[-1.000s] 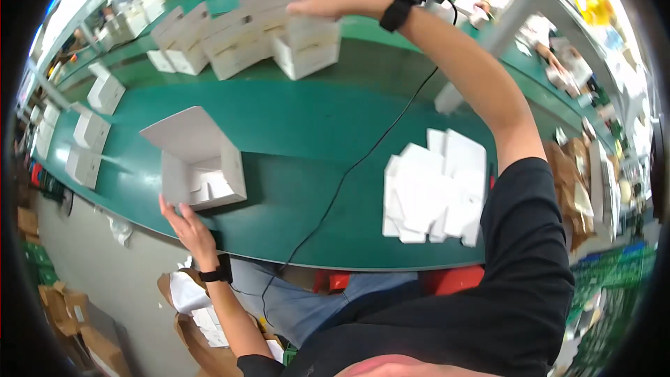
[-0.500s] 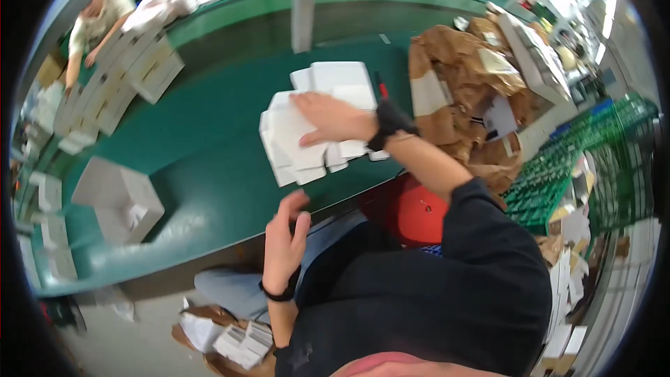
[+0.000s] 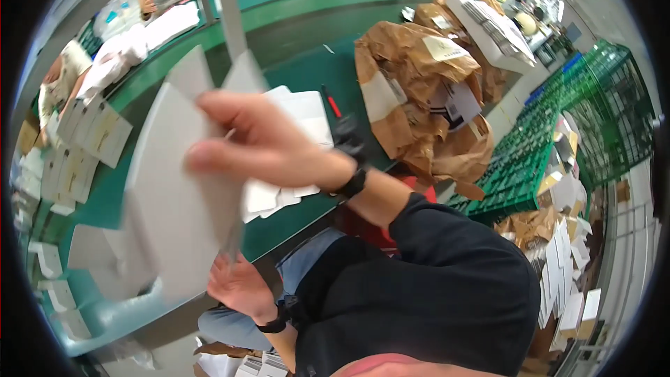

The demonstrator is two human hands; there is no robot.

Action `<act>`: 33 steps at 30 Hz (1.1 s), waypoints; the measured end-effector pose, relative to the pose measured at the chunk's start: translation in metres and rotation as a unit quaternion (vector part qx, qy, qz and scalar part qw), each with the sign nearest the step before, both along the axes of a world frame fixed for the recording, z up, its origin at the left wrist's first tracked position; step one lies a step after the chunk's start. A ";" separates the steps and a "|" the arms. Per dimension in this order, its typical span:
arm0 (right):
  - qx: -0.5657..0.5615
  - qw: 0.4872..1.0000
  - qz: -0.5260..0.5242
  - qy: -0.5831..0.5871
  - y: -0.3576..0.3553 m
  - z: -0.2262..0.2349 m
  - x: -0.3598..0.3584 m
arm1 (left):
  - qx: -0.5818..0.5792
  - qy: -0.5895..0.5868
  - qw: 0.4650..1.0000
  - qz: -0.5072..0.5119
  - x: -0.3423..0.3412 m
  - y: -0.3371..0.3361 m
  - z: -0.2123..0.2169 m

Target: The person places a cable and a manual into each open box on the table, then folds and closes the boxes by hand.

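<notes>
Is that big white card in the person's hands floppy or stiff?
Probably fairly stiff: the card stands up flat between the right hand and the left hand without drooping. It looks thin, so likely light. Its flaps suggest it folds along creases rather than bending anywhere.

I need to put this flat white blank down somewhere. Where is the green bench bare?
Bare green bench lies between the white stack of blanks and the crumpled brown paper bags, save for a red pen. Left, finished white boxes crowd it; the blank hides more.
</notes>
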State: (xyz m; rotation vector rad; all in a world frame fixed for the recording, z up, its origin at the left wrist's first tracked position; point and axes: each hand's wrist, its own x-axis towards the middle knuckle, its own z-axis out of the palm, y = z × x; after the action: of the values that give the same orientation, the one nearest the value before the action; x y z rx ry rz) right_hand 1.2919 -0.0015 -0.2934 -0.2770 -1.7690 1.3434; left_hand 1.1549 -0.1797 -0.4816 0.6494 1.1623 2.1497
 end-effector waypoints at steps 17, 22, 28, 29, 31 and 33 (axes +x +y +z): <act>-0.133 0.957 0.224 -0.128 -0.082 -0.080 -0.042 | -0.191 0.078 0.978 -0.036 -0.050 -0.119 -0.026; -0.178 0.980 0.037 0.075 -0.091 -0.078 -0.044 | -0.193 0.100 0.976 -0.024 -0.054 -0.116 -0.021; 0.226 0.967 -0.112 -0.013 -0.084 -0.081 -0.035 | -0.175 0.149 0.973 0.011 -0.051 -0.080 -0.013; 0.197 0.971 -0.137 -0.012 -0.083 -0.085 -0.038 | -0.174 0.169 0.970 0.031 -0.049 -0.070 -0.006; 0.208 0.969 -0.131 -0.018 -0.072 -0.090 -0.037 | -0.146 0.247 0.954 0.089 -0.046 -0.043 0.018; 0.228 0.964 -0.130 -0.036 -0.061 -0.092 -0.031 | -0.072 0.355 0.918 0.160 -0.041 -0.010 0.057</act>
State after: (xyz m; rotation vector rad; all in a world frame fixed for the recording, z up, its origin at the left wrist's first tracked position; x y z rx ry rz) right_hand 1.2608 -0.0628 -0.3856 -0.2911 -1.9673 0.7229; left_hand 1.1143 -0.1892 -0.4249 1.3130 1.8961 2.1057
